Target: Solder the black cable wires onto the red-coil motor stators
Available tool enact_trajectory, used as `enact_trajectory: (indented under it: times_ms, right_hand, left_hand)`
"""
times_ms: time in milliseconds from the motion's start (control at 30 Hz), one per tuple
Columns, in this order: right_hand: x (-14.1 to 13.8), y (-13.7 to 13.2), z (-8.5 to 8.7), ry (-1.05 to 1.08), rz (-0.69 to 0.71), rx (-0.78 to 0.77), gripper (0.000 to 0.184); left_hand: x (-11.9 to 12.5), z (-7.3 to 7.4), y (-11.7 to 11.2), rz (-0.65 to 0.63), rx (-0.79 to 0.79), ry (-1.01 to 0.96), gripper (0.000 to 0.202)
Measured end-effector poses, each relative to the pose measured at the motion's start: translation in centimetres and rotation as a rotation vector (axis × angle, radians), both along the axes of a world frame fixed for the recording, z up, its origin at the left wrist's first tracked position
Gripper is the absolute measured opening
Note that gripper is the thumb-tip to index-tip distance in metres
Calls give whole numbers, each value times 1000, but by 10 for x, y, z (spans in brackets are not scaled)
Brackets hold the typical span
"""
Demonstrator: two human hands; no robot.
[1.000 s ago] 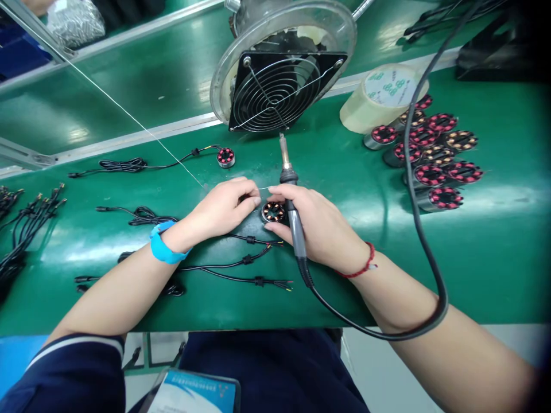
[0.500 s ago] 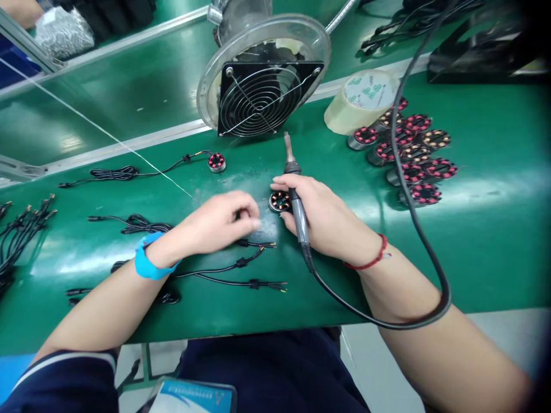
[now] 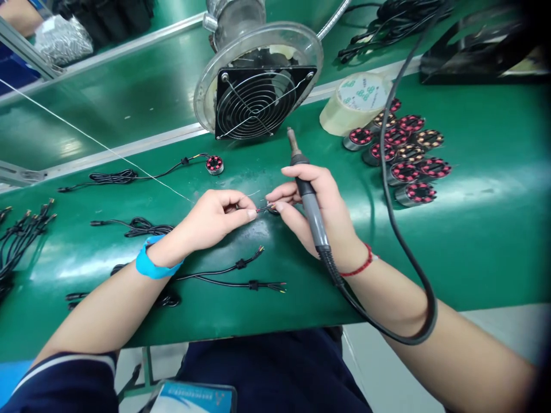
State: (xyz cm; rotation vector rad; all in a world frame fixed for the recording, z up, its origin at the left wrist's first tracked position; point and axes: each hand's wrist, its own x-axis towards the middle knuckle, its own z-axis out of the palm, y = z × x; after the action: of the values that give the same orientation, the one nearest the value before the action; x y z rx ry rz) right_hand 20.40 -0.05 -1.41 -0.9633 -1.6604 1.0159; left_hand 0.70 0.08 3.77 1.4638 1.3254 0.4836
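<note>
Left grip (image 3: 210,221) pinching wire (image 3: 263,209), right grip (image 3: 333,221) (iron (image 3: 310,203))

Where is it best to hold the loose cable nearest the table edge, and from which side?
Probably pinch the cable from above, on its black sheath near the bead: it lies flat, and its right end is bare strands.

One camera rides on the person's head, above the near edge of the green bench (image 3: 473,241), facing forward and down toward the fume fan (image 3: 253,100) at top centre. It sits close. The left hand (image 3: 215,218) and right hand (image 3: 318,212) meet just nearer than the fan, and the person's lap shows lowest in frame.
</note>
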Motion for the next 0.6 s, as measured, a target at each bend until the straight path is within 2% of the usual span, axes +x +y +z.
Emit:
enact_trajectory:
  times_ms: [133,233,467,600]
  right_hand:
    - [-6,-1,-1,120,32,-99,42]
    - [-7,-1,1,142,27,-141,43]
    - [-7,-3,8,194,32,-125,44]
    - [-8,-4,9,215,56,-105,44]
  left_hand:
    - [1,1,0,55,-39,-41,23]
    - [0,1,0,44,-48,-72,22]
    - [-2,3,1,-55,-63,-113,19]
    - [-2,3,1,-69,-94,-117,19]
